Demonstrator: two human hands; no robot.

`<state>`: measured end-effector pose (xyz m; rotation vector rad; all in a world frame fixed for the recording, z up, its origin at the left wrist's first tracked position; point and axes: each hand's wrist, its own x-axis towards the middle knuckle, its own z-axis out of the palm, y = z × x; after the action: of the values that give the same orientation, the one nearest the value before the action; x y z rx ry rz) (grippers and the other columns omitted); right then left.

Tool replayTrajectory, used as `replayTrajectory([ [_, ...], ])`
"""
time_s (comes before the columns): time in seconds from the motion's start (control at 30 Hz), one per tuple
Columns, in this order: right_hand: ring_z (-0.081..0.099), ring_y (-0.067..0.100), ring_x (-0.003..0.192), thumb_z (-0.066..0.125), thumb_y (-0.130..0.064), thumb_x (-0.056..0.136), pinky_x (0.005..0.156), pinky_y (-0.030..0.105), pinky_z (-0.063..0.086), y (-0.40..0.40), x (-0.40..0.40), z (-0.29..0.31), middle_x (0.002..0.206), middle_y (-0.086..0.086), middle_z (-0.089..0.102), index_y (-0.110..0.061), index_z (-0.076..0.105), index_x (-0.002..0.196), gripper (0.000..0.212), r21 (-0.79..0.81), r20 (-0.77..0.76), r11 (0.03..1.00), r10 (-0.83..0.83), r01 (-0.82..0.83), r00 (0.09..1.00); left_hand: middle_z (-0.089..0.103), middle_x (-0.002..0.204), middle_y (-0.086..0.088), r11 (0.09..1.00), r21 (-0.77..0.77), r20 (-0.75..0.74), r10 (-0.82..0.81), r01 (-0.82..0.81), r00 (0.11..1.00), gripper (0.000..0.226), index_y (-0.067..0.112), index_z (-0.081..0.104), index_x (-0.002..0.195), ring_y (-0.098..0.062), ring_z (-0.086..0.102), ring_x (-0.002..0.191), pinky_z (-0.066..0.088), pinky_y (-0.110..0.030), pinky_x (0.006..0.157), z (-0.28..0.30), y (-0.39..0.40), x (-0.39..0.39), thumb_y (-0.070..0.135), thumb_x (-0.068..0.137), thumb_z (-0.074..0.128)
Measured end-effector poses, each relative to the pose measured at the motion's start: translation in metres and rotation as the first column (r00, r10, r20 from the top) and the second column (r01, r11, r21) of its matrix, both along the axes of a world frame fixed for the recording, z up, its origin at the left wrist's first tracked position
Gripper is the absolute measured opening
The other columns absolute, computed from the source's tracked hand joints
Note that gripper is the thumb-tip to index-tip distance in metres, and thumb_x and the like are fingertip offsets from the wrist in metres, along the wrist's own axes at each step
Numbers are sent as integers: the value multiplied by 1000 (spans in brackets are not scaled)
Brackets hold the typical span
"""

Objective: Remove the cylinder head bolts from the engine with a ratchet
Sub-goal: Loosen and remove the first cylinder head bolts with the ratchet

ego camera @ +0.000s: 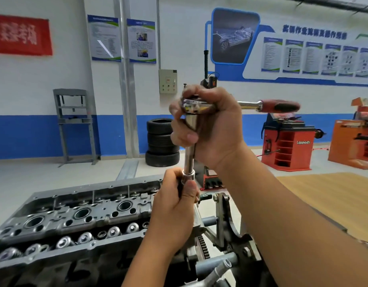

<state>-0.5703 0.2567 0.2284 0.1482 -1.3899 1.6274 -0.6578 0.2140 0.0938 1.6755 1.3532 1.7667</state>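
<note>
— Where was the ratchet (201,105), and why so high?

— It was lifted well clear of the cylinder head (79,216), its chrome head at the top and the red handle (280,106) pointing off to the person's right. A long extension bar (188,151) hung straight down from it. The tool was raised, most likely, so that something could be pulled off its lower end.

— Who held what?

— The right hand (208,129) was wrapped round the ratchet head and the top of the bar, fingers curled tight, which kept the tool upright and steady. The left hand (176,204) was closed round a dark shaft just under the socket (188,175) at the bar's bottom end. That was probably a bolt being drawn out of the socket, though the fingers hid most of it.

— And the engine?

— It sat below and to the left on its stand (226,220), the head open on top, with a row of valve springs (85,238) along the near side and round plug wells further back. Which bolt holes were already empty could not be told.

— Anything beyond?

— A stack of tyres (161,141) against the blue-banded wall, and a red machine (288,146) off to the right.
</note>
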Motion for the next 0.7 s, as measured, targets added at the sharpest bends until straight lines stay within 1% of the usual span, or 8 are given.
replayTrajectory([
  [0.07,39,17,38,50,-27,79,52,26,21,2,5,-2,76,12,59,-13,58,84,16,-18,-20,999,-31,31,999,67,81,4,1000,4,-26,9,-9,1000,24,29,58,87,-14,63,74,52,-40,72,2,0,2,21,107,47],
  [0.17,45,21,43,56,-23,87,49,26,33,-6,-1,-12,82,15,64,-10,58,92,15,59,-89,956,-283,289,955,66,74,2,999,6,-26,45,-45,999,28,22,58,81,-9,57,63,48,-38,65,2,2,4,12,106,48],
  [0.3,56,32,40,63,-20,87,40,27,39,-12,-16,-18,80,18,62,-8,60,83,12,233,-250,662,-667,712,702,65,72,-3,997,9,0,71,-71,998,33,30,55,79,-16,53,60,46,-43,61,-1,5,6,11,105,51],
  [0.37,53,32,37,60,-16,84,38,27,37,-13,-19,-13,76,18,59,-6,60,80,11,273,-229,679,-643,682,731,66,75,-1,997,23,7,67,-67,998,28,30,55,82,-19,56,63,48,-46,65,-4,5,5,17,106,50],
  [0.47,43,22,38,53,-14,80,43,25,32,-12,-12,-5,72,18,57,-6,60,80,11,161,-55,946,-274,280,960,69,87,4,999,44,-9,31,-30,999,19,31,57,91,-14,64,80,55,-42,78,-3,0,2,30,106,45],
  [0.53,39,18,38,53,-19,76,48,22,26,-9,-4,-2,74,16,57,-11,61,78,12,40,-17,995,-89,90,996,69,86,4,999,37,-12,13,-12,1000,20,34,57,91,-12,63,79,53,-40,77,-2,0,2,26,106,47],
  [0.6,37,17,39,51,-23,78,50,23,24,-5,1,-4,76,15,59,-13,60,80,14,-2,-35,996,-88,88,995,68,80,2,999,37,-11,36,-35,999,27,34,58,90,-12,58,69,50,-39,69,-2,2,3,14,106,51],
  [0.7,43,21,41,55,-21,85,47,25,33,-11,-2,-12,80,16,65,-11,60,88,12,54,-98,953,-292,298,951,65,75,2,996,51,-4,76,-75,997,30,29,57,85,-12,52,62,46,-35,62,-3,5,5,6,103,53],
])
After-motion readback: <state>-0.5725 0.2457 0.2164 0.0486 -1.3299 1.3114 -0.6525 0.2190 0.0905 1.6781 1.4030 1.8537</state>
